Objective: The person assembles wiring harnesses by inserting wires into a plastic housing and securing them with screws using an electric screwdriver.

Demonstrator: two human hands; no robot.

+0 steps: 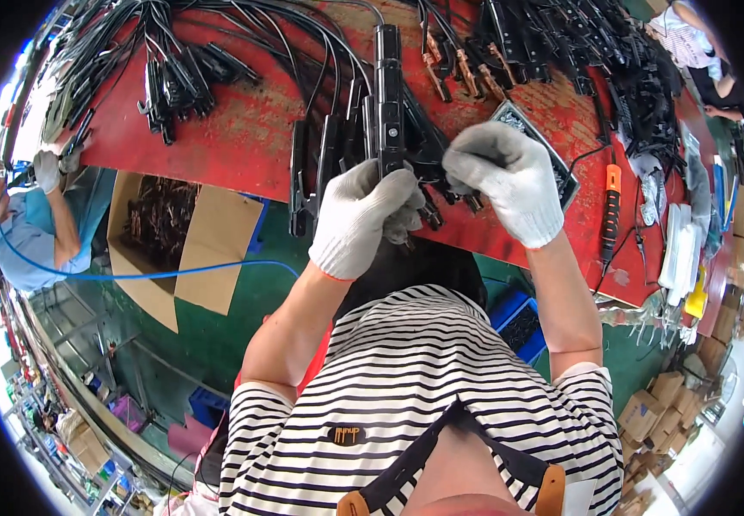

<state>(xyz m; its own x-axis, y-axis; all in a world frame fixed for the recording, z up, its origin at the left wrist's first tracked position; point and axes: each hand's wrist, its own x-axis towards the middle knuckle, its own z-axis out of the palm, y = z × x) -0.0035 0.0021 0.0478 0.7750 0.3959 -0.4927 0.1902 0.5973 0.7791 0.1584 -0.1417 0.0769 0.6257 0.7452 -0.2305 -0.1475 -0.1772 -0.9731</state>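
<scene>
My left hand (356,217), in a white knit glove, is closed round the lower end of a long black plastic handle (388,95). The handle stands nearly in line with my body at the table's near edge, and a black cable leaves its far end. My right hand (509,182), gloved too, hovers just right of the handle with thumb and fingers pinched together; whatever is between them is hidden. Partly behind that hand lies a metal tray (570,187) of small parts. More black handles (327,155) hang over the edge left of my left hand.
Cabled black parts (174,90) pile on the red table (226,155); copper-ended pieces (466,73) lie at the back. A screwdriver (612,211) with an orange and black handle rests at right. Below are a cardboard box (208,245) and a blue bin (520,322). A co-worker (32,224) sits at left.
</scene>
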